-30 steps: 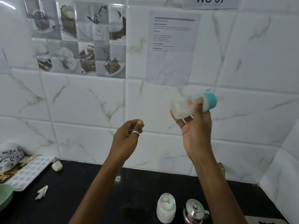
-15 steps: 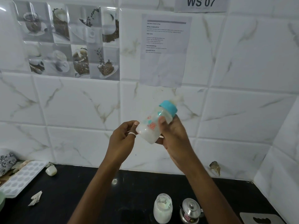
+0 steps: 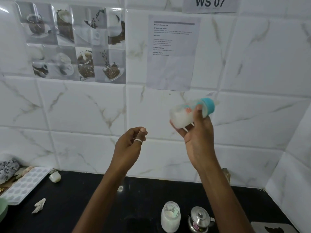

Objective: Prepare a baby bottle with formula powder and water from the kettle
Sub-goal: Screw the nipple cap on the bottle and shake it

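Bottle-making gear sits nearest: a small steel kettle (image 3: 200, 219) with a knobbed lid and, just to its left, a jar (image 3: 170, 216) of white formula powder, both standing upright on the black counter (image 3: 94, 204) at the lower edge of view. Further left on the counter lie a scrap of crumpled paper (image 3: 39, 206), a white moulded tray (image 3: 23, 185) with rows of round hollows, a small white cap-like piece (image 3: 55, 177) just beside the tray's far corner, a green bowl rim (image 3: 3, 210) and a patterned cloth (image 3: 7, 167).

Above these, both forearms reach up in front of the wall. The left hand (image 3: 130, 145) is loosely curled with fingertips close to the thumb, holding nothing, a pale ring on one finger. The right hand (image 3: 196, 130) is wrapped around the baby bottle (image 3: 188, 113), which is raised well above the counter and tilted on its side, teal collar (image 3: 208, 105) pointing up and right, milky white liquid inside; the bottle looks motion-blurred.

Behind is a white marbled tile wall (image 3: 252, 64) carrying a printed sheet (image 3: 172, 51), a coffee-themed picture tile (image 3: 75, 42) and a label reading "WS 07" (image 3: 210, 3).
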The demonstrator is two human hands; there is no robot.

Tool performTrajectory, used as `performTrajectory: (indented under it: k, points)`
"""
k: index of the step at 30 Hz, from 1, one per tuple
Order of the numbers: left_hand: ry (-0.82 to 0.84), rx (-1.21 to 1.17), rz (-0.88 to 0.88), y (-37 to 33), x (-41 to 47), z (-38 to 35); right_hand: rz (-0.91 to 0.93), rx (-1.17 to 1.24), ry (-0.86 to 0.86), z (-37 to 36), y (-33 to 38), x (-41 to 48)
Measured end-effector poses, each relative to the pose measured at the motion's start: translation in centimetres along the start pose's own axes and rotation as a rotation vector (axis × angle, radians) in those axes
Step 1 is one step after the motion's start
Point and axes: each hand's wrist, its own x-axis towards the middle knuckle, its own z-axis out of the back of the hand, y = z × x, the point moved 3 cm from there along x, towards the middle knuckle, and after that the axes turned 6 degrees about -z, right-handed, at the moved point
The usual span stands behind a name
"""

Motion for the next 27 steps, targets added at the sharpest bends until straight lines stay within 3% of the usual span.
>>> performTrajectory:
  k: [6,9,11,16,20,22,27]
  points:
    - [0.013,0.022,-0.005,-0.2,0.2,-0.2,-0.108,-0.458,0.146,-1.1,-2.5,-1.8]
    - [0.002,0.007,0.001,0.0,0.1,0.1,-0.040,-0.061,0.012,-0.2,-0.4,-0.4]
    - [-0.009,0.004,0.008,0.3,0.2,0.4,0.014,0.035,-0.039,-0.1,0.2,0.5]
    - [-0.002,0.006,-0.001,0.3,0.4,0.0,-0.121,-0.476,0.154,-1.1,-2.8,-1.5]
    - [0.002,0.007,0.008,0.5,0.2,0.3,-0.024,-0.025,0.033,0.2,-0.4,-0.3]
    - [-0.006,0.009,0.016,0.6,0.3,0.6,0.016,0.058,-0.037,0.3,0.0,0.2]
    - [0.004,0.024,0.005,0.4,0.4,0.1,-0.113,-0.469,0.161,-0.1,-2.7,-1.4]
